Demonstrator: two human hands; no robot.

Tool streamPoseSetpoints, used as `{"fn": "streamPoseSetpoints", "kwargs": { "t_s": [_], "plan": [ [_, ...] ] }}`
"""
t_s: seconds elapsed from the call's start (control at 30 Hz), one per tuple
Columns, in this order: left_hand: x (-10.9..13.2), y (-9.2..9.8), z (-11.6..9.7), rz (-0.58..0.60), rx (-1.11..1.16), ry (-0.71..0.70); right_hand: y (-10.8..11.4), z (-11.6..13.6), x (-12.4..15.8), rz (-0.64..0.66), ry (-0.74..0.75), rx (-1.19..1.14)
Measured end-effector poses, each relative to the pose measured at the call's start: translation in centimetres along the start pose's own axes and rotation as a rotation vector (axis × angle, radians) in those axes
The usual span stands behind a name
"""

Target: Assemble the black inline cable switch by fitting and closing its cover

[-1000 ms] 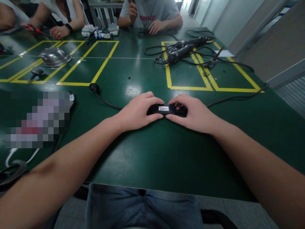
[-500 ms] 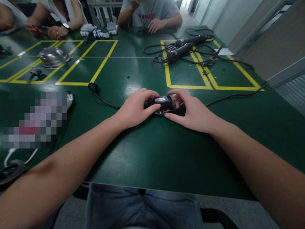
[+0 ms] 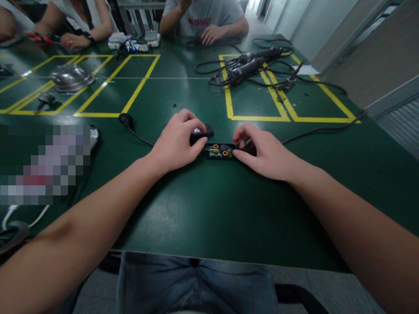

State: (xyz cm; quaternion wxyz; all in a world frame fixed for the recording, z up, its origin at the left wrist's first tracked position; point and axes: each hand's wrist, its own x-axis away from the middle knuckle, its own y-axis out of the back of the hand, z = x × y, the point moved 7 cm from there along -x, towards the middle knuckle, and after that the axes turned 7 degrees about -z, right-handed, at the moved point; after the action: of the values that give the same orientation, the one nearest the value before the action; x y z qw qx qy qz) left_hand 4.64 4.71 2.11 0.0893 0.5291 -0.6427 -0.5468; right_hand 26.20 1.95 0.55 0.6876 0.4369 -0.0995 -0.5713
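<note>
My left hand (image 3: 178,141) grips a black plastic cover (image 3: 205,131) between thumb and fingers, tilted up, with part of a white label showing. Just in front of it lies the open lower half of the black case (image 3: 220,158), with a small circuit board (image 3: 218,150) inside it carrying copper-coloured coils and thin wires. At the right end of this case, my right hand (image 3: 263,150) is closed, thumb against its edge and fingers curled by the black cable. A black plug (image 3: 126,119) on a cord lies to the left.
Tangled black cords with tool-like handles (image 3: 245,69) lie at the back right, inside yellow tape lines. A metal bowl (image 3: 70,78) and a small black part (image 3: 46,100) are at the left. Nearer stands a blurred-out object (image 3: 49,165). People sit across the table.
My left hand has lifted the black cover off the case and moved it left, which exposes the circuit board. My right hand has stayed at the case's right end.
</note>
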Motion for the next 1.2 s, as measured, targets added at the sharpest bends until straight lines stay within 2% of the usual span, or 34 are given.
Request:
{"fn": "streamPoseSetpoints", "kwargs": {
  "t_s": [0.13,0.27,0.53,1.2],
  "plan": [
    [0.3,-0.1,-2.1,0.163,0.057,-0.167,0.2,0.2,-0.1,0.023,0.015,0.031],
    [0.5,-0.4,-2.4,0.226,0.044,-0.180,0.1,0.3,-0.1,0.033,0.008,0.061],
    [0.3,-0.5,-1.8,0.226,0.150,-0.120,0.1,0.2,-0.2,0.025,0.004,0.082],
    [0.2,-0.6,-1.7,0.269,0.123,-0.051,0.3,-0.1,-0.1,0.021,-0.024,0.004]
  ]
}}
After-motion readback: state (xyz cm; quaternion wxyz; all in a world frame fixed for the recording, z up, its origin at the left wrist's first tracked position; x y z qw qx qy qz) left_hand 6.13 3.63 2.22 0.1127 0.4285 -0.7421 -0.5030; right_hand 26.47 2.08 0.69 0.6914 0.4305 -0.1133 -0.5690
